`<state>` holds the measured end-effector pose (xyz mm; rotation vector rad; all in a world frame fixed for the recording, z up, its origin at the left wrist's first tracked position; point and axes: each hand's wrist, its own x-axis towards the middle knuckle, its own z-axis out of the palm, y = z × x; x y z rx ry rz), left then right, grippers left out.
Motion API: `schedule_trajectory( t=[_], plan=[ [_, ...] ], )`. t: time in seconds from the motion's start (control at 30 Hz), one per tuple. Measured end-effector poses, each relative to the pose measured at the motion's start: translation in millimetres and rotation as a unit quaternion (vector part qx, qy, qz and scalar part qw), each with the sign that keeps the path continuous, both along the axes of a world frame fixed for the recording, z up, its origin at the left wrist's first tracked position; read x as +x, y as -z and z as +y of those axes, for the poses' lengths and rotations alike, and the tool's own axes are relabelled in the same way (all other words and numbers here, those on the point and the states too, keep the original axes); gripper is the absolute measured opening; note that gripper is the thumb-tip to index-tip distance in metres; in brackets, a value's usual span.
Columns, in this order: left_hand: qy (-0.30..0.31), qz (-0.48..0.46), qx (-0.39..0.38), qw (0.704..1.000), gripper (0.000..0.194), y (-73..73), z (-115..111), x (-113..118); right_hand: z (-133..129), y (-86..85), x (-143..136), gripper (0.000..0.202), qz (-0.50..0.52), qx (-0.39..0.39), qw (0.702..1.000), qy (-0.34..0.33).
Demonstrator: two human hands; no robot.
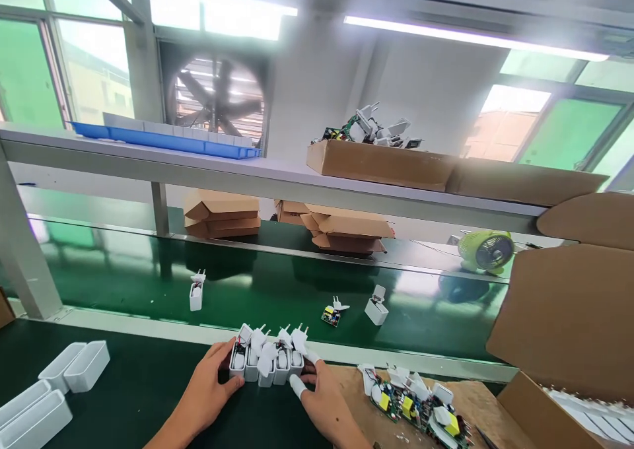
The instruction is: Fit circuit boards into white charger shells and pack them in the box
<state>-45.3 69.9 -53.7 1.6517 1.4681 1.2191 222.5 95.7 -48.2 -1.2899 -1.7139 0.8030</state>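
Note:
A row of several white plug-in charger housings [266, 363] stands side by side at the bench's far edge. Plug heads with pins stick out of their open tops, and inner parts show in some. My left hand [211, 384] presses the row's left end between thumb and fingers. From the right end my right hand [321, 396], with white covers on some fingertips, grips the same row. Empty white housings [88, 366] lie on the dark mat at the left. To the right of my right hand is a pile of circuit boards [413, 403] with white plug heads.
Beyond the bench runs a green conveyor belt [277, 297] carrying a housing [196, 295], a circuit board [331, 315] and another housing [376, 309]. An open cardboard box [555, 409] stands right. Overhead, a shelf [277, 178] holds a blue tray [173, 143] and a parts box [386, 164].

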Motion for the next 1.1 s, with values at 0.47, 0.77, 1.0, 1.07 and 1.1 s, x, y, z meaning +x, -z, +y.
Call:
schedule_trajectory(
  t=[0.47, 0.77, 1.0, 1.07, 1.1],
  plan=[
    [-0.100, 0.083, 0.002, 0.992, 0.068, -13.2, 129, 6, 131, -55.8, -5, 0.046, -0.206, 0.016, 0.978, -0.040],
    [-0.212, 0.307, 0.012, 0.928, 0.018, -79.0, 3, -168, 147, -88.0, 46, 0.031, -0.396, 0.033, 0.915, -0.067],
    [-0.194, 0.352, -0.027, 0.915, 0.024, -77.1, -39, -187, 45, -88.8, 5, 0.058, -0.377, 0.050, 0.912, -0.151],
    [-0.141, 0.332, -0.010, 0.933, 0.023, -74.6, -35, -155, 4, -78.6, -8, 0.057, -0.390, 0.036, 0.906, -0.158],
    [-0.106, 0.317, 0.001, 0.942, 0.022, -73.2, -33, -134, -14, -72.8, -14, 0.052, -0.403, 0.017, 0.900, -0.162]
  ],
)
